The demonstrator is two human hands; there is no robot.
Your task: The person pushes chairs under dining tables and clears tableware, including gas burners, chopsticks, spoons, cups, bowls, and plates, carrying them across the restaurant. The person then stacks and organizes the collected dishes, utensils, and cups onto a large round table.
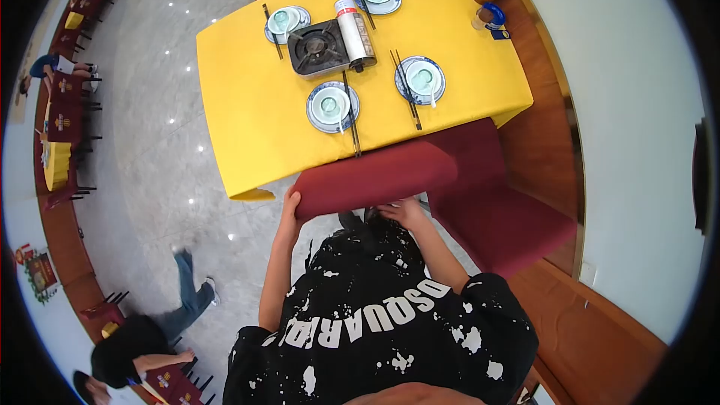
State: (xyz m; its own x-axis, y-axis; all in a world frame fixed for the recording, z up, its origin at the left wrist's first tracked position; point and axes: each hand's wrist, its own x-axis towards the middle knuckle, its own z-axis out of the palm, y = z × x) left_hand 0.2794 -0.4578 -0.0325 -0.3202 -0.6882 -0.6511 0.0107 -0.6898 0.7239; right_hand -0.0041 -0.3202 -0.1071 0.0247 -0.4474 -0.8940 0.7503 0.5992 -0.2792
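Note:
A dark red covered chair [375, 178] stands right in front of me, its back turned to me and its far side against the yellow-draped table [262, 120]. My left hand [292, 205] is closed round the left edge of the chair back, thumb on the near face. At the lower right edge of the same back is my right hand [403, 212], its fingers partly hidden as they hold the cover. Nearest on the tabletop are two place settings, a left bowl on a plate [313, 111] and a right bowl on a plate [439, 94], with chopsticks beside them.
A portable gas stove [318, 46] with a white-and-red canister [354, 30] sits mid-table. Another red chair [495, 217] adjoins on the right, by the wall. A walking person [139, 341] is at lower left; a seated person [56, 66] is farther off.

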